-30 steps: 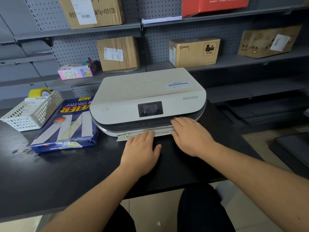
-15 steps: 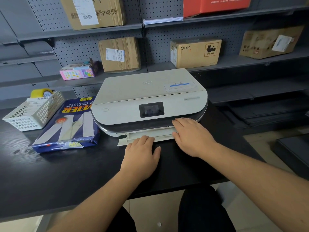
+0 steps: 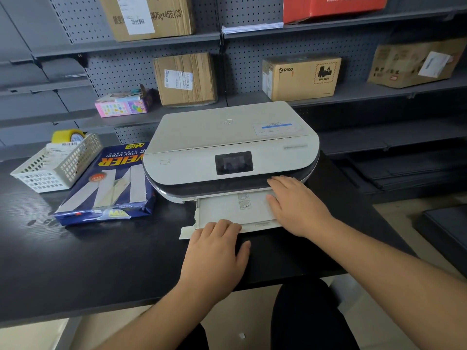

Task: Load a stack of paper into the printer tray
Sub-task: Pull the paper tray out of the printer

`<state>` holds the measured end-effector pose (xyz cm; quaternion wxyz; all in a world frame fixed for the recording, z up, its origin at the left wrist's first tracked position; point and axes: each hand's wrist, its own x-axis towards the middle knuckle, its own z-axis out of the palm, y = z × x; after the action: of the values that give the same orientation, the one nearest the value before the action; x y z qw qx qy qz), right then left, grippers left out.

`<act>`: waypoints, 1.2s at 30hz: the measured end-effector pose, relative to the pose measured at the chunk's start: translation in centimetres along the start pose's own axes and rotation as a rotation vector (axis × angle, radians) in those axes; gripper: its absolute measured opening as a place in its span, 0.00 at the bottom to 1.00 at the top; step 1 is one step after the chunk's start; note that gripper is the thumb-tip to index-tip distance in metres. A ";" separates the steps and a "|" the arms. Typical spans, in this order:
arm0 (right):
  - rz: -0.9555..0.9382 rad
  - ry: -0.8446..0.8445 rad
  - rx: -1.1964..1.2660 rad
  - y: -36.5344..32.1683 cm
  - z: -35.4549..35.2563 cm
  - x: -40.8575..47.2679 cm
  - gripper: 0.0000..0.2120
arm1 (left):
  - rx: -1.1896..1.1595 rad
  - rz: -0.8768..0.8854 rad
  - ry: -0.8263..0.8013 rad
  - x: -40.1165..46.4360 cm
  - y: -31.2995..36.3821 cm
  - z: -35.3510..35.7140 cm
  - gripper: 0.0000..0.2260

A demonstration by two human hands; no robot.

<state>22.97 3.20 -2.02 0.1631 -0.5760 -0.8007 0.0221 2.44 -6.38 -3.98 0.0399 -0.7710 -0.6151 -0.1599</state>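
White plastic, the printer tray (image 3: 232,210) juts from under the one printer (image 3: 230,152). The left hand (image 3: 214,251) lies flat, fingers together, fingertips on the tray's front lip; the right hand (image 3: 298,205) rests spread on the tray's right side. Left of the fingers lies one blue wrapped ream (image 3: 108,188) reading "copy paper", touching the printer, then one white basket (image 3: 60,165) holding yellow tape (image 3: 68,135).

White flatbed printer (image 3: 231,150) set on black wooden table (image 3: 75,261). Pale plastic paper tray (image 3: 227,210) seen partly drawn out at front. Left hand (image 3: 214,251) laid palm-down on tray's front lip; right hand (image 3: 297,204) pressed flat on tray's right side. Blue wrapped ream of copy paper (image 3: 108,188) placed just left of printer, white mesh basket (image 3: 56,164) beside it.
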 end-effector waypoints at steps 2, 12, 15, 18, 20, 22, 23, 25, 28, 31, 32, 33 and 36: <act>0.041 0.073 0.094 0.1 -0.2 -0.7 0.22 | -0.048 -0.011 0.029 0.0 -0.5 0.0 0.15; 0.350 0.177 0.463 0.7 0.0 -3.9 0.12 | -0.246 -0.382 0.008 2.2 -5.0 -0.9 0.21; 0.374 0.125 0.503 0.3 -0.1 -3.7 0.13 | -0.344 -0.384 -0.064 2.6 -5.1 -1.1 0.20; 0.408 0.084 0.523 0.3 -0.5 -3.4 0.12 | -0.395 -0.393 -0.078 2.8 -5.0 -1.2 0.20; 0.436 0.069 0.536 0.3 -0.7 -3.4 0.12 | -0.411 -0.413 -0.075 2.8 -5.0 -1.3 0.21; 0.457 0.064 0.540 0.3 -0.9 -3.5 0.12 | -0.419 -0.427 -0.072 2.6 -4.9 -1.4 0.22; 0.463 0.063 0.541 0.3 -1.0 -3.6 0.12 | -0.424 -0.429 -0.070 2.4 -4.8 -1.4 0.22; 0.467 0.054 0.541 0.0 -1.4 -3.9 0.11 | -0.432 -0.430 -0.066 2.0 -4.7 -1.5 0.22; 0.467 0.060 0.537 -0.3 -1.9 -4.7 0.13 | -0.436 -0.424 -0.063 1.1 -4.3 -1.7 0.21; 0.444 0.025 0.539 -0.6 -2.3 -6.1 0.13 | -0.425 -0.425 -0.063 -0.1 -3.9 -1.7 0.22; 0.438 0.019 0.548 -0.7 -2.4 -6.5 0.12 | -0.422 -0.429 -0.061 -0.4 -3.7 -1.8 0.23; 0.444 0.018 0.556 -0.9 -2.6 -7.1 0.12 | -0.425 -0.429 -0.058 -0.8 -3.5 -1.8 0.23; 0.444 0.031 0.554 -1.4 -3.1 -8.5 0.14 | -0.429 -0.411 -0.049 -2.1 -2.8 -2.0 0.23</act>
<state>24.97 -5.70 -0.75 0.3167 -0.6701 -0.6170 0.2645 -1.07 -8.21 -3.12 -0.1720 -0.6247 -0.7114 -0.2722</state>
